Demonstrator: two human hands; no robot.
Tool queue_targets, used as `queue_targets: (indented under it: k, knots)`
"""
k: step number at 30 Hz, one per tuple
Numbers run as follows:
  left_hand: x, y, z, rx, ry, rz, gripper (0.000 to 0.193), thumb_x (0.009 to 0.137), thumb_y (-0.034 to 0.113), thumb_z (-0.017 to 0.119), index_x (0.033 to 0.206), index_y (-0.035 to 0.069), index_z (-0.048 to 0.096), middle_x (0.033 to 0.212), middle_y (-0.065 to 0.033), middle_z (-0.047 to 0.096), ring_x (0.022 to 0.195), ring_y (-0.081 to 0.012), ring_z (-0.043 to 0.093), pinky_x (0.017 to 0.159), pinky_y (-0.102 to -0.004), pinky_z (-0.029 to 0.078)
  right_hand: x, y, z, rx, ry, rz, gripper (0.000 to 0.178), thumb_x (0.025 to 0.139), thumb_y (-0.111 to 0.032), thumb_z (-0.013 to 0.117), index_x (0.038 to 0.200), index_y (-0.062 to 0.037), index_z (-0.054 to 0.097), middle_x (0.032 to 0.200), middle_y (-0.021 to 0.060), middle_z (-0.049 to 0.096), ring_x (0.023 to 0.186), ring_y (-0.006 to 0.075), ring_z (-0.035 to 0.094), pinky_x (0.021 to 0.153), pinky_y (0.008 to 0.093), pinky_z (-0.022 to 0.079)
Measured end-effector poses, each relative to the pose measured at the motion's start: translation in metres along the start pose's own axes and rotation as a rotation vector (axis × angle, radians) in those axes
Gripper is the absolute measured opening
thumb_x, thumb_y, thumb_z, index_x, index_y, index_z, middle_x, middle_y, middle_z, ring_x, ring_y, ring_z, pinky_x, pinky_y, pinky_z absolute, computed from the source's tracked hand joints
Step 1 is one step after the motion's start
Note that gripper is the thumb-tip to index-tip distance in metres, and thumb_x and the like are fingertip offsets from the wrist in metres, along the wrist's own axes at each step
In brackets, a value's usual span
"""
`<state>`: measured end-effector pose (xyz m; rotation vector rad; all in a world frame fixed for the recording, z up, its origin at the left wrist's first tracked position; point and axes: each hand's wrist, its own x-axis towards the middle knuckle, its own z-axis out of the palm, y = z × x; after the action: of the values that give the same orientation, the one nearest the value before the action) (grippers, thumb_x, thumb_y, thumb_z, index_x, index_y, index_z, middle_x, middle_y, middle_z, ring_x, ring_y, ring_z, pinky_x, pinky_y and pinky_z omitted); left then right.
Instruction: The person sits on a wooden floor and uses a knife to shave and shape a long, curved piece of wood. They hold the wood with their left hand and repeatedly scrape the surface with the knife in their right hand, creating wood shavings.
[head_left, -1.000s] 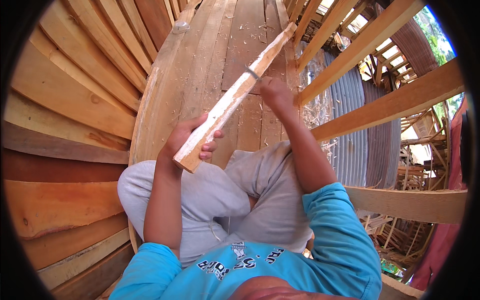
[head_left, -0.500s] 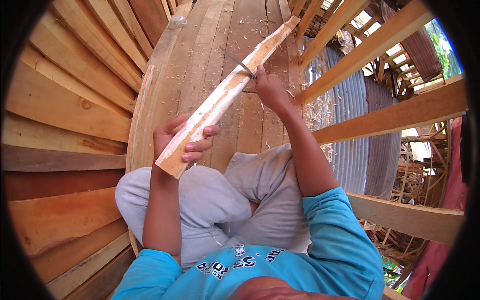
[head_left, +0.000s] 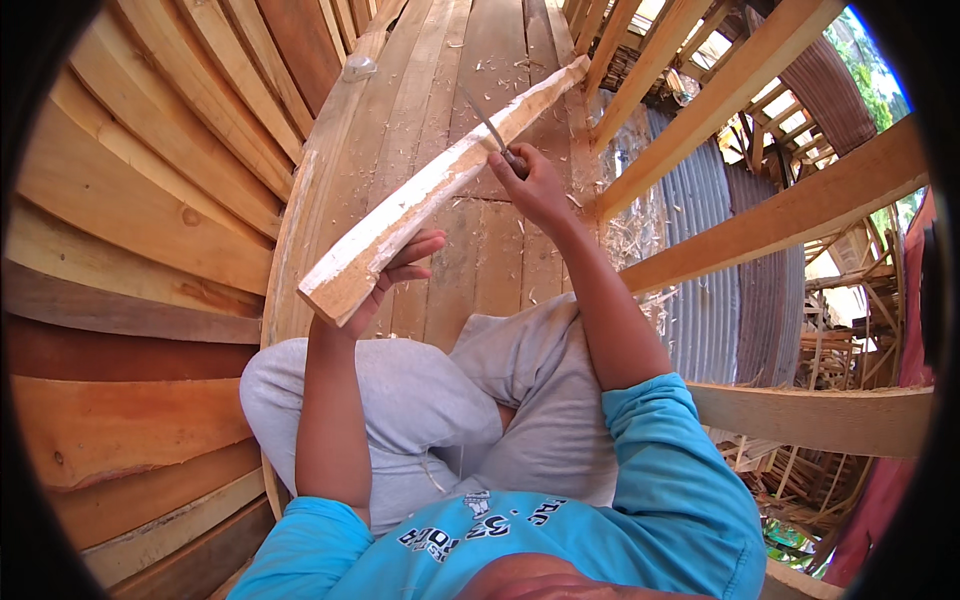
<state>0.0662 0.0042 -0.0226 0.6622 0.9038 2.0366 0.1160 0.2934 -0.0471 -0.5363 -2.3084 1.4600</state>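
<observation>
A long squared piece of wood (head_left: 440,180), chalky white on top with bare tan patches, slants from above my lap toward the far right. Its near end rests in my left hand (head_left: 406,268), which holds it from underneath, thumb hidden and fingers stretched out past its right side. My right hand (head_left: 530,185) is closed around the dark handle of a knife (head_left: 490,128). The thin blade points up and to the left and lies across the wood's upper side, beyond the middle of its length. Whether its edge bites into the wood cannot be made out.
I sit cross-legged on a plank floor (head_left: 490,240) strewn with shavings. Wooden boards (head_left: 150,220) wall the left side. Slanting wooden rails (head_left: 780,220) stand on the right, with corrugated metal sheets (head_left: 700,260) beyond them. A small clear container (head_left: 358,68) sits at the far left.
The wood's near end has risen slightly leftward, while its far end has dropped a little. My left fingers have loosened from curled to stretched. My right hand and the knife have shifted slightly nearer.
</observation>
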Motion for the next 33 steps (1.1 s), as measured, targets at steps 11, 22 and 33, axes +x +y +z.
queue_targets:
  k: [11,22,33]
  knots:
    - [-0.004,0.025,0.016,-0.499,-0.177,-0.323,0.075,0.102,0.043,0.028,0.149,-0.013,0.009,0.137,-0.049,0.032,0.112,-0.0525,0.058,0.064,-0.0518,0.063,-0.006,0.017,-0.002,0.094,-0.031,-0.01,0.054,0.091,-0.046,0.069,0.112,0.0018,0.059,0.089,0.015,0.07,0.081,0.0197,0.066,0.073,0.0347,0.052]
    - [-0.022,-0.003,0.015,-0.1,-0.08,-0.495,0.06,0.094,0.023,0.051,0.142,-0.007,0.031,0.121,-0.0231,0.053,0.069,-0.0202,0.06,0.051,-0.0291,0.055,-0.042,0.044,-0.002,-0.01,0.086,-0.016,0.045,0.087,-0.046,0.07,0.097,-0.0029,0.069,0.078,0.0115,0.068,0.076,0.0232,0.065,0.071,0.0368,0.05]
    - [-0.03,-0.02,0.025,-0.035,-0.026,-0.584,0.067,0.095,0.019,0.051,0.149,-0.005,0.022,0.138,-0.0307,0.049,0.113,-0.0393,0.063,0.068,-0.038,0.064,-0.074,0.016,-0.015,0.251,-0.229,0.311,0.068,0.089,-0.067,0.056,0.091,-0.0013,0.072,0.05,-0.0003,0.038,0.042,0.013,0.039,0.041,0.0322,0.03]
